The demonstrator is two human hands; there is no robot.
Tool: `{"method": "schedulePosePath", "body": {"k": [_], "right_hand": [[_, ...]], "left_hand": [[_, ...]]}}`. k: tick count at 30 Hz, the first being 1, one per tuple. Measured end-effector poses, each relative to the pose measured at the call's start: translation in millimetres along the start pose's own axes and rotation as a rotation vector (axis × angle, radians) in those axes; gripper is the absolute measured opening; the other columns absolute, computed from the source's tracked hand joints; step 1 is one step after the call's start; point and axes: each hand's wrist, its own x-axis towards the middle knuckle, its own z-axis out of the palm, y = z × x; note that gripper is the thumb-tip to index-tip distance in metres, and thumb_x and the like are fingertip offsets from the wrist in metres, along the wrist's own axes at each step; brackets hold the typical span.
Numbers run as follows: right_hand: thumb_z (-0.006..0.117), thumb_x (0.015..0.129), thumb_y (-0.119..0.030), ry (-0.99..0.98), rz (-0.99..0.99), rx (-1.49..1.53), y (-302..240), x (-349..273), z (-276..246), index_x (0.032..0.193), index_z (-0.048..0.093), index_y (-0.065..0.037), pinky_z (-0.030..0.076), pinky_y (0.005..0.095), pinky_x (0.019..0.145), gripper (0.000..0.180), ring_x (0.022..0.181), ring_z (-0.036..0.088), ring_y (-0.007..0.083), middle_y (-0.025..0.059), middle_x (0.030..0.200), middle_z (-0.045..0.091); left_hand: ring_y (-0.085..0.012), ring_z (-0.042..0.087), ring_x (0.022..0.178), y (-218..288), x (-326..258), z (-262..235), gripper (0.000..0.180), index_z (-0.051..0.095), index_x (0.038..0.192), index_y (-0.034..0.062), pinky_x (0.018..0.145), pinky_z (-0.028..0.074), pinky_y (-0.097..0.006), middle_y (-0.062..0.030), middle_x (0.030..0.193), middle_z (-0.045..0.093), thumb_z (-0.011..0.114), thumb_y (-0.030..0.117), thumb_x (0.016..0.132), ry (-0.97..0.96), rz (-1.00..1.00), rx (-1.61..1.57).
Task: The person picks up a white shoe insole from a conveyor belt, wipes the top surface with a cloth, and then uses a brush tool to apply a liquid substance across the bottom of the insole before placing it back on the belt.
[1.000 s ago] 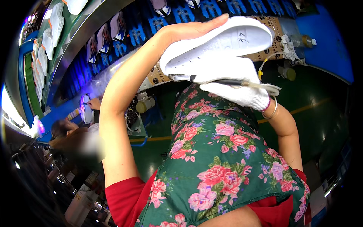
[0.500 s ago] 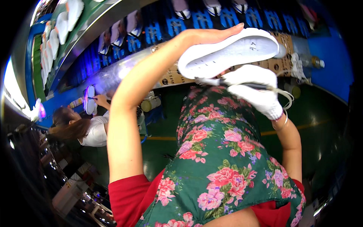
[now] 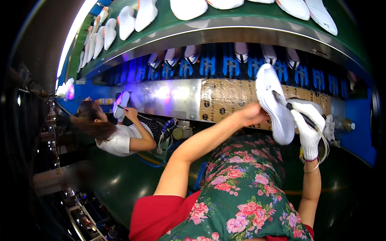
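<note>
Above the flowered apron (image 3: 245,188), at about one o'clock from our lap, we hold a white shoe (image 3: 273,104) up on its side, sole turned toward us. Our bare left hand (image 3: 251,114) is wrapped around its underside, likely to keep it steady at working height. Our gloved right hand (image 3: 307,128) sits at three o'clock of the shoe, fingers clenched around a thin dark tool (image 3: 299,114) whose tip meets the shoe's edge; the glove probably keeps the white upper clean. At twelve o'clock, more white soles (image 3: 189,8) lie in a row on a green belt (image 3: 241,22). Far off at nine o'clock, a co-worker (image 3: 120,136) holds up another shoe (image 3: 120,106) against a lamp-lit metal panel (image 3: 165,98).
</note>
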Motion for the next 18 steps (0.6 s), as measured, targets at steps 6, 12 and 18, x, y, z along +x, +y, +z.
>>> {"method": "schedulePosePath", "body": {"k": [6, 12, 18], "right_hand": [[0.075, 0.079, 0.000, -0.129, -0.088, -0.013, -10.6, -8.9, -1.7, 0.096, 0.074, 0.000, 0.053, 0.0309, 0.078, 0.017, 0.087, 0.069, 0.0200, 0.0105, 0.093, 0.073], [0.076, 0.078, -0.004, -0.024, -0.214, -0.032, -15.7, -25.8, -10.5, 0.097, 0.073, -0.002, 0.056, 0.0327, 0.073, 0.019, 0.083, 0.071, 0.0258, 0.0128, 0.093, 0.072], [0.076, 0.076, -0.003, 0.106, -0.226, -0.078, -29.5, -38.5, -7.2, 0.099, 0.073, 0.000, 0.055, 0.0311, 0.071, 0.024, 0.079, 0.070, 0.0224, 0.0120, 0.093, 0.074]], "left_hand": [[-0.0486, 0.060, 0.110, 3.1, -27.0, -34.4, 0.065, 0.040, 0.137, -0.0088, 0.083, 0.060, -0.052, -0.0380, 0.127, 0.051, 0.038, 0.045, 0.101, -0.146, -0.061, -0.381], [-0.0455, 0.052, 0.124, -9.5, -36.0, 22.7, 0.087, 0.028, 0.153, 0.0121, 0.103, 0.046, -0.056, -0.0189, 0.148, 0.043, 0.049, 0.064, 0.087, 0.000, 0.104, -0.728], [-0.0373, 0.053, 0.123, -25.2, -19.4, 59.8, 0.100, 0.028, 0.151, 0.0121, 0.102, 0.047, -0.051, -0.0245, 0.140, 0.047, 0.063, 0.069, 0.077, -0.185, 0.207, -0.469]]}}
